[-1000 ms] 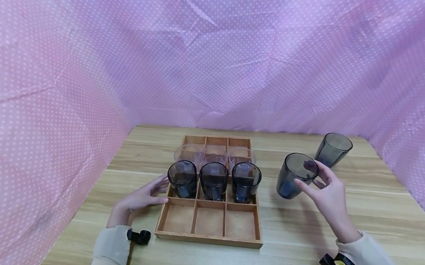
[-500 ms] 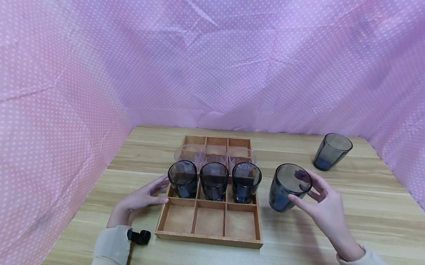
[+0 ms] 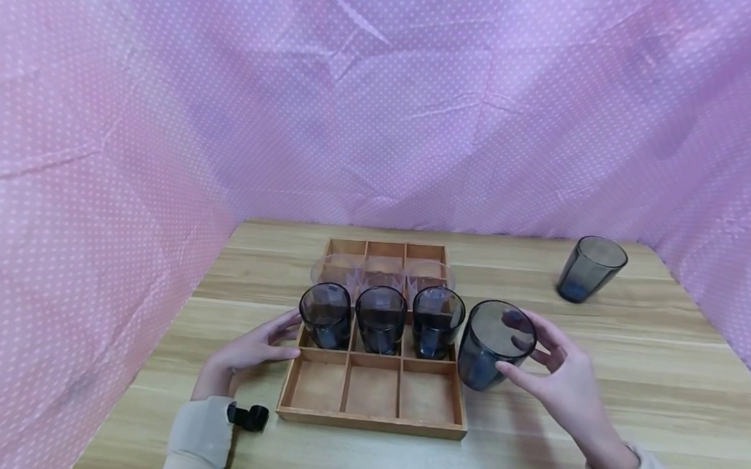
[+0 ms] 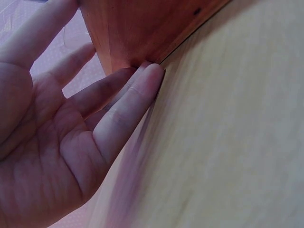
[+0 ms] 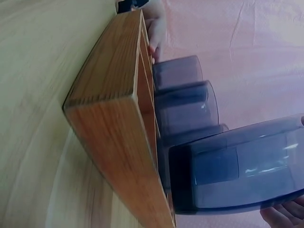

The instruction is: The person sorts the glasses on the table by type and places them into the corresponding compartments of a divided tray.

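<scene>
My right hand (image 3: 564, 383) grips a dark tinted glass (image 3: 478, 368) by its side near the rim. The glass is tilted and lies just off the right wall of a divided wooden tray (image 3: 373, 423); in the right wrist view it hangs above the tray's edge (image 5: 111, 102). Three similar dark glasses (image 3: 380, 326) stand in the tray's middle row. The front row's compartments hold nothing. My left hand (image 3: 254, 348) rests against the tray's left side, fingers extended; its fingertips touch the wooden wall (image 4: 142, 28) low down in the left wrist view.
Several clear cups (image 3: 430, 272) stand in a row behind the dark glasses, partly hidden. One more dark glass (image 3: 590, 272) stands at the back right of the wooden table (image 3: 659, 359). Pink dotted cloth (image 3: 380, 123) hangs round the back and sides.
My right hand has carried the dark glass left and toward me, from near the back-right glass to beside the tray. My left hand has stayed at the tray.
</scene>
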Available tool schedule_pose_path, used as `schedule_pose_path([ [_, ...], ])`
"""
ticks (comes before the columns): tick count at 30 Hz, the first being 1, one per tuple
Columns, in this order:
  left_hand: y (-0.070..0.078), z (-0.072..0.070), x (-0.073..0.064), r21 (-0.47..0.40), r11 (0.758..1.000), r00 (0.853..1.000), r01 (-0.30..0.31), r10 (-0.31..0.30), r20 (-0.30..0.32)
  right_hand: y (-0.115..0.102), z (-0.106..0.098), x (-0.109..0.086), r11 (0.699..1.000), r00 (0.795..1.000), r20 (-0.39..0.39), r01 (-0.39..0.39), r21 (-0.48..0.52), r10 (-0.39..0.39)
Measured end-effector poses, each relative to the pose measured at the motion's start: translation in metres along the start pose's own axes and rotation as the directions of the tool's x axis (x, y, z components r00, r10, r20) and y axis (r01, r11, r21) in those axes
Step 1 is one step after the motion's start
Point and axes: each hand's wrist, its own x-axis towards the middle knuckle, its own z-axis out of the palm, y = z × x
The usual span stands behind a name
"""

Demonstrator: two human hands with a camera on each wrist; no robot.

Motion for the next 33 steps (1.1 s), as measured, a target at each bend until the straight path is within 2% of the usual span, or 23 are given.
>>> schedule_pose_path([
  [7,0.0,0.0,0.0,0.014,1.0,1.0,0.004,-0.004,-0.011,-0.009,0.013,0.0,1.0,0.998,0.058,-0.005,0.012,0.004],
  [15,0.001,0.0,0.004,0.002,1.0,1.0,-0.018,0.018,-0.006,-0.016,0.036,0.002,0.996,0.996,0.087,0.021,0.086,-0.028],
  [24,0.004,0.0,0.001,0.026,1.0,1.0,0.009,-0.009,-0.012,-0.025,0.068,0.008,0.993,0.985,0.158,-0.078,0.091,0.063],
  [30,0.005,0.0,0.0,0.027,1.0,1.0,0.016,-0.015,-0.02,-0.028,0.089,0.011,0.992,0.979,0.198,-0.072,0.108,0.049],
  [33,0.003,0.0,0.0,0.02,1.0,0.999,0.024,-0.023,-0.022,-0.03,0.1,0.011,0.99,0.976,0.207,-0.092,0.104,0.069],
])
